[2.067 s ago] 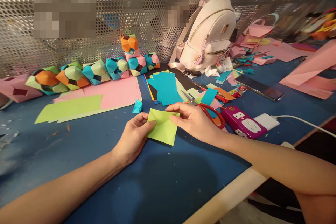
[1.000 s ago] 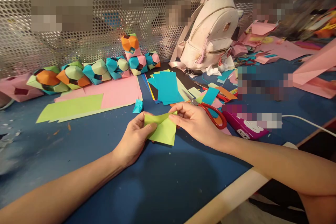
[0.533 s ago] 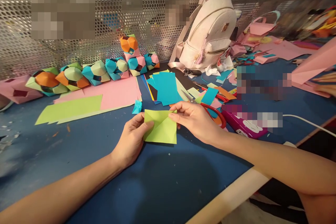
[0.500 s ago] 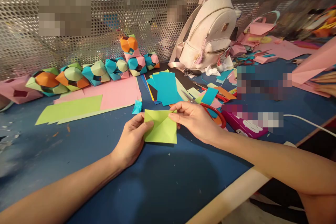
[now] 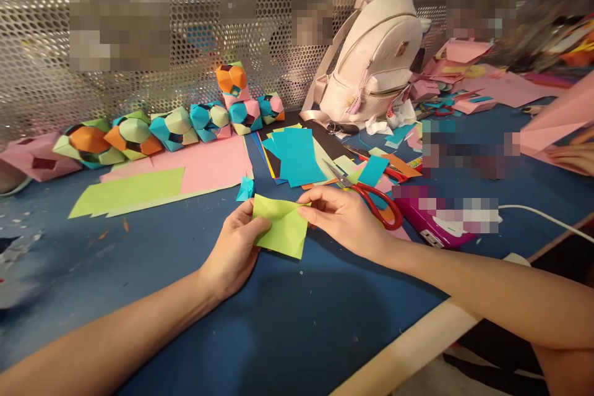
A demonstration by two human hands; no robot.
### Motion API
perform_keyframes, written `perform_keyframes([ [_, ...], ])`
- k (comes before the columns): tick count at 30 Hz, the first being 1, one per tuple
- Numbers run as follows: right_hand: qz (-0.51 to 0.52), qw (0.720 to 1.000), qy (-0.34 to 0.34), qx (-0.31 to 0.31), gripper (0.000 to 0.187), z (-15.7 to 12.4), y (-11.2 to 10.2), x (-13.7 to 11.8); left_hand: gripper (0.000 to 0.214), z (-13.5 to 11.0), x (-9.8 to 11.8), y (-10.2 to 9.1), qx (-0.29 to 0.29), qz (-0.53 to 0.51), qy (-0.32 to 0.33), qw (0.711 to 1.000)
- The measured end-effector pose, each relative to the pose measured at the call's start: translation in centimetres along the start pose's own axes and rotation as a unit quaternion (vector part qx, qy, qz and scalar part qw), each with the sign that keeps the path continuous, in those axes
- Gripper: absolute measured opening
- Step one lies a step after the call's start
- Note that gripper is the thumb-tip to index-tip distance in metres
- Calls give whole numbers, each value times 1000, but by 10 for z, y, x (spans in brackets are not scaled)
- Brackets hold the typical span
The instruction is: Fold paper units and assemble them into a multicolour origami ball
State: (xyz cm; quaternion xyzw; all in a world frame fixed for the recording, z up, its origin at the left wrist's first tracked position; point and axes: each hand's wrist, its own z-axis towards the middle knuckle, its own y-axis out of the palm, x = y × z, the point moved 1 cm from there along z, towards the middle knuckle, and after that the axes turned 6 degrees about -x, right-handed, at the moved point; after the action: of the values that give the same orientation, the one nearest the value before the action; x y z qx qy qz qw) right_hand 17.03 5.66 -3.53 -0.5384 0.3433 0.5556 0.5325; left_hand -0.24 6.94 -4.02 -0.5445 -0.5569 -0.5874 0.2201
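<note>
A lime-green square of paper point(image 5: 282, 232) with faint creases is held up between both hands, above the blue table point(image 5: 185, 322). My left hand point(image 5: 234, 247) pinches its left edge, thumb on the face toward me. At the top right corner, my right hand point(image 5: 341, 216) grips the paper between thumb and fingers; the fingers behind it are partly hidden. Just beyond the left fingertips lies a small folded turquoise paper piece point(image 5: 245, 189). Red-handled scissors point(image 5: 378, 204) rest by the right hand, near a stack of turquoise sheets point(image 5: 299, 154).
Folded paper balls point(image 5: 174, 130) line the metal mesh wall. In front lie pink sheets point(image 5: 213, 164) and green strips point(image 5: 134, 192). A pale backpack point(image 5: 375, 62) stands behind paper scraps. A purple device point(image 5: 431, 219) with a white cable sits right. Another person's hand point(image 5: 573, 151) holds pink paper.
The green paper has tilted, its lower right corner swinging down and slightly left. Both hands keep their grip. The view has shifted a little, so the background sits slightly further right.
</note>
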Motion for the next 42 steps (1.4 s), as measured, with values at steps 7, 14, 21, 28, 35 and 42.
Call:
perform_keyframes([
  [7, 13, 999, 29, 4, 14, 1, -2, 2, 14, 0, 0, 1, -13, 3, 9, 1000],
  [14, 30, 999, 16, 1, 10, 1, 0, -4, 11, 1, -2, -4, -1, 12, -1, 1000],
  [21, 16, 1000, -9, 0, 11, -1, -1, -3, 7, 2, -1, -4, -22, 5, -2, 1000],
  [28, 18, 1000, -4, -3, 12, -2, -1, -5, 10, 2, 0, -2, -34, -10, -2, 999],
  [35, 3, 1000, 4, 0, 15, -2, -1, -2, 16, 2, -2, -6, -32, 18, -5, 999],
  [42, -58, 998, 24, -15, 6, -1, -2, -5, 27, -1, 1, -9, -54, 212, 24, 975],
])
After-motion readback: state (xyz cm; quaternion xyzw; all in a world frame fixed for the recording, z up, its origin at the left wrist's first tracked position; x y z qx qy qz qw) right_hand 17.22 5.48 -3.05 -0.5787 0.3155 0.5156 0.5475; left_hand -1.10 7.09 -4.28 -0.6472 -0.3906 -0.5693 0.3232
